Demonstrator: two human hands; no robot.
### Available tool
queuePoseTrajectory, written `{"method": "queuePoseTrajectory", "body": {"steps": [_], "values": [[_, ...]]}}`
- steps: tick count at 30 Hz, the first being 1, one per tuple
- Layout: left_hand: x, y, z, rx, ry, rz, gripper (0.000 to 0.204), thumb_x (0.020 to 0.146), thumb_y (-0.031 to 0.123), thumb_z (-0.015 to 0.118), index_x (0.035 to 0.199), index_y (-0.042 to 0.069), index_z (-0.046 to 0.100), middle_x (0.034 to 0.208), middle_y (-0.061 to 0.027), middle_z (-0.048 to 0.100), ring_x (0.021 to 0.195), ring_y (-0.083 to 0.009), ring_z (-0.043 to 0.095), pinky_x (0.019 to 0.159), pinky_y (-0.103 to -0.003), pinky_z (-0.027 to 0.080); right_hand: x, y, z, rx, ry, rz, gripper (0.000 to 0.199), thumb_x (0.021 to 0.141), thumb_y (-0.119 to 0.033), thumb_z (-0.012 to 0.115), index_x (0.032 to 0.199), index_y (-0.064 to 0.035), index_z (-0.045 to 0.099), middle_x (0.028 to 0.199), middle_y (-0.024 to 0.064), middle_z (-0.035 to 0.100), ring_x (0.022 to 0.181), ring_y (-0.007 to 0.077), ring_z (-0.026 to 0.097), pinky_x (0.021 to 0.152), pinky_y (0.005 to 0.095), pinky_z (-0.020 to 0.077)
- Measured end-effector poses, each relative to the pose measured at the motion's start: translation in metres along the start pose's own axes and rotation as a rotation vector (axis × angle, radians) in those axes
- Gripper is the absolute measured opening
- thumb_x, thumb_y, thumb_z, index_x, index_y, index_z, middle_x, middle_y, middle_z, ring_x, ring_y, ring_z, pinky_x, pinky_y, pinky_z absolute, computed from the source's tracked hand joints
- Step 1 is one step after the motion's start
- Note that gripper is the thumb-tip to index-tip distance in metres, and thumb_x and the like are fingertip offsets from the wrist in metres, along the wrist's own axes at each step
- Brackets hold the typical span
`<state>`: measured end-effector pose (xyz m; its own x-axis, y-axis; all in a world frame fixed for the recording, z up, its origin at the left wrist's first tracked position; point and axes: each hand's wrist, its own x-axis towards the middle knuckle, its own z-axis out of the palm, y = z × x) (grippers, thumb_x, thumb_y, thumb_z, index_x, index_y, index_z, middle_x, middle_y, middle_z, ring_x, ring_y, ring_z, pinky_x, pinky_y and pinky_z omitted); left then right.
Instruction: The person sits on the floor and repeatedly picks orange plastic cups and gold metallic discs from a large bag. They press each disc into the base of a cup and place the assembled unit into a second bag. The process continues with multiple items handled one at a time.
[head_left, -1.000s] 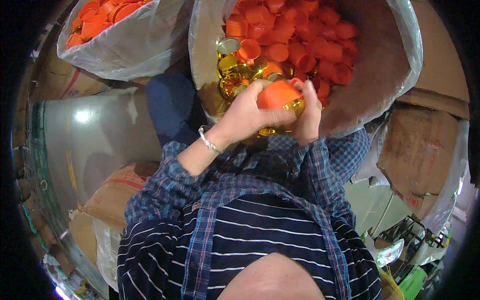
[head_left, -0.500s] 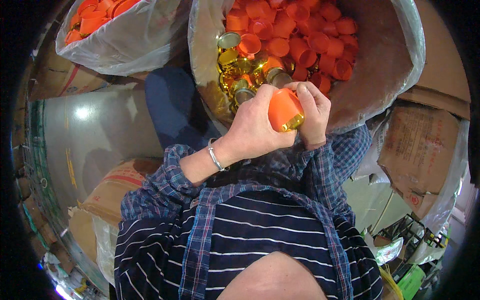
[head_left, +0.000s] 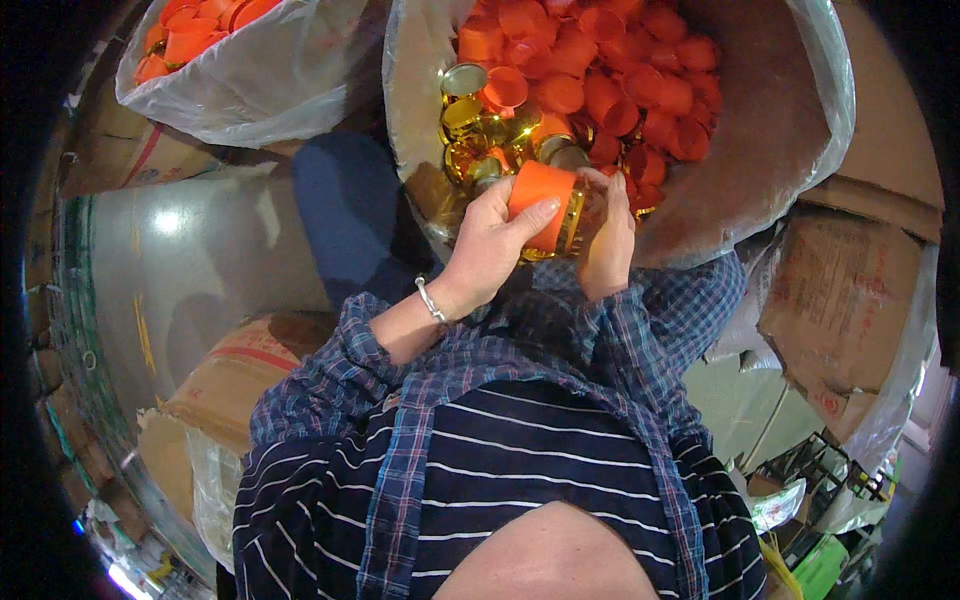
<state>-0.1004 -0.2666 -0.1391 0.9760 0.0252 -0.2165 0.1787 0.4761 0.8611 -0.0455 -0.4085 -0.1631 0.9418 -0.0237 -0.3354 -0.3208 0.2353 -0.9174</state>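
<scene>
My left hand (head_left: 490, 235) is closed around an orange cup-shaped plastic cap (head_left: 541, 192), its thumb lying across the near side. A shiny gold cap (head_left: 571, 226) meets the orange one on its right; whether it is fitted over it or only pressed against it cannot be told. My right hand (head_left: 606, 240) rests against the gold end with its palm, fingers stretched out, slightly smeared. Both hands are over the near edge of a plastic-lined container (head_left: 770, 130). In it lie many loose orange caps (head_left: 610, 75) and, at its left, several gold caps (head_left: 462, 112) with grey insides.
Another plastic-lined container (head_left: 240, 100) of orange pieces (head_left: 195, 40) stands at the far left. A cardboard box (head_left: 245, 370) is by my left elbow, and brown cardboard (head_left: 840, 300) lies to the right. My dark blue trouser leg (head_left: 350, 220) extends between the containers.
The orange and gold piece has turned, so its gold end now points right. My right hand has let its fingers straighten and lies against that end. Both hands shifted slightly left.
</scene>
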Motion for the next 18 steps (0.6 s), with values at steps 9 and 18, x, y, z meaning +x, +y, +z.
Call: {"method": "queuePoseTrajectory", "body": {"steps": [9,18], "values": [[-0.001,-0.016,-0.002,0.316,-0.08,0.054,0.034,0.105,0.028,0.051,0.113,-0.003,0.063,0.097,-0.0023,0.064,0.089,-0.0097,0.056,0.083,-0.026,0.047,-0.016,0.01,0.013,-0.28,0.004,-0.294,0.043,0.101,-0.031,0.054,0.127,0.0034,0.051,0.116,0.0131,0.059,0.107,0.0223,0.056,0.095,0.0337,0.0443],[0.004,-0.02,-0.01,0.047,0.194,-0.16,0.035,0.103,0.026,0.056,0.11,-0.006,0.068,0.095,0.0001,0.066,0.085,-0.0063,0.054,0.079,-0.023,0.045,-0.011,0.03,0.011,-0.541,-0.108,-0.426,0.047,0.096,-0.025,0.06,0.131,0.0034,0.047,0.125,0.0179,0.053,0.118,0.0279,0.052,0.101,0.0368,0.0408]]}}
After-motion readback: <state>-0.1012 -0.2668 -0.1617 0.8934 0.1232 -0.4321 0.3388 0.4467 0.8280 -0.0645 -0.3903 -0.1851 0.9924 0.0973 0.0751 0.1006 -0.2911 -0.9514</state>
